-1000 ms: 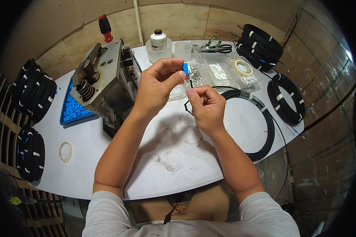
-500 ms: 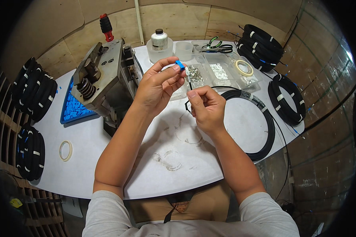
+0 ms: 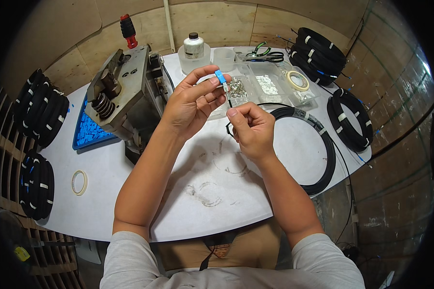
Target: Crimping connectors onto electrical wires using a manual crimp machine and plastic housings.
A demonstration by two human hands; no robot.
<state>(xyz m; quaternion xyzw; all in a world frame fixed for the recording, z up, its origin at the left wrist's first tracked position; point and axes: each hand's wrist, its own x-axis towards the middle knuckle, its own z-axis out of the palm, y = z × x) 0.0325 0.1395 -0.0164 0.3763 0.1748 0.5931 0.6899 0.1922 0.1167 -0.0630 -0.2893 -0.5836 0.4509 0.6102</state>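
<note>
My left hand (image 3: 190, 98) pinches a small blue connector housing (image 3: 220, 76) between thumb and fingertips, above the middle of the table. Directly below the housing is the pale end piece (image 3: 226, 88) of a black cable (image 3: 230, 102), lined up with it and seeming to meet it; how deep it sits inside I cannot tell. My right hand (image 3: 251, 127) grips that cable between thumb and bent forefinger, a short way below the end piece. To the right of this hand lies a large black cable coil (image 3: 329, 159) on the white table (image 3: 207, 212).
At left stands a metal press (image 3: 125, 91) with a red-black handle, beside a blue tray (image 3: 97, 143) of blue housings. Clear bins (image 3: 280, 82) with small metal parts, a bottle (image 3: 194, 47) and pliers (image 3: 260, 50) are behind. Cable coils (image 3: 43, 108) flank both sides. Tape roll (image 3: 79, 183) lies left.
The blue housing has turned slightly in my left fingers and now lines up with the cable's end piece, closer to it. My right hand has barely shifted.
</note>
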